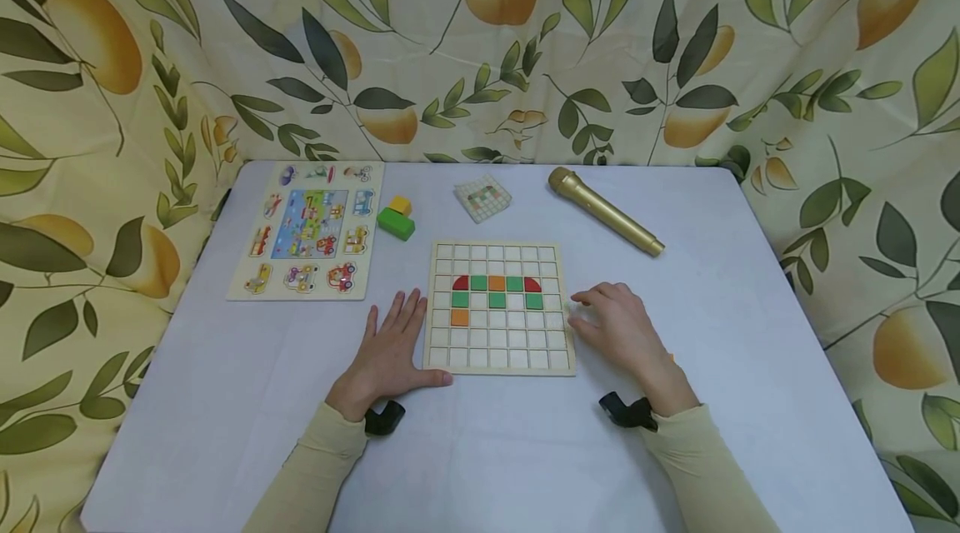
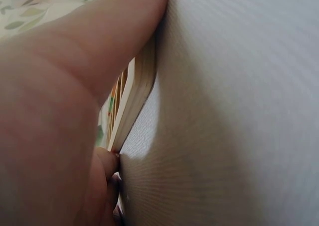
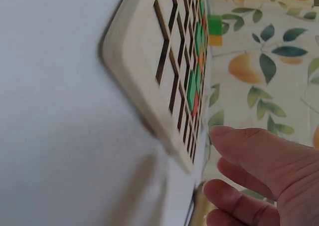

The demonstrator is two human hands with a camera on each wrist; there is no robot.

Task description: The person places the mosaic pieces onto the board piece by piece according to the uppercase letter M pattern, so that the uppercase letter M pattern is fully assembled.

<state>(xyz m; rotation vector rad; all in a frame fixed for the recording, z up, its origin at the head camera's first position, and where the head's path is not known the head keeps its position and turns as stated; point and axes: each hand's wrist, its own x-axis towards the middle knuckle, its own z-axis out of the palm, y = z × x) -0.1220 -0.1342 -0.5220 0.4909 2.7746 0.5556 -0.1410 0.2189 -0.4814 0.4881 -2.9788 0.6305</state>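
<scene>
A wooden grid board [image 1: 498, 360] lies flat on the white table, its cells partly filled with coloured tiles. Red rounded tiles [image 1: 532, 285] end a row of green and orange ones; more green tiles [image 1: 497, 300] sit below, with an orange tile [image 1: 459, 317] under the left one. My left hand [image 1: 386, 358] rests spread at the board's left side, fingers along that edge and thumb by the near corner. Beside the right edge hovers my right hand [image 1: 618, 329], fingers loosely bent, nothing between thumb and fingertips. The right wrist view shows the thumb [image 3: 239, 138] apart from the fingers.
A picture puzzle board [image 1: 243, 275] lies at the back left, beside a green block [image 1: 396, 223] and a yellow block [image 1: 401, 205]. Behind the grid are a small pattern card [image 1: 483, 198] and a gold microphone [image 1: 607, 212]. A bit of orange [image 1: 671, 356] shows behind my right wrist.
</scene>
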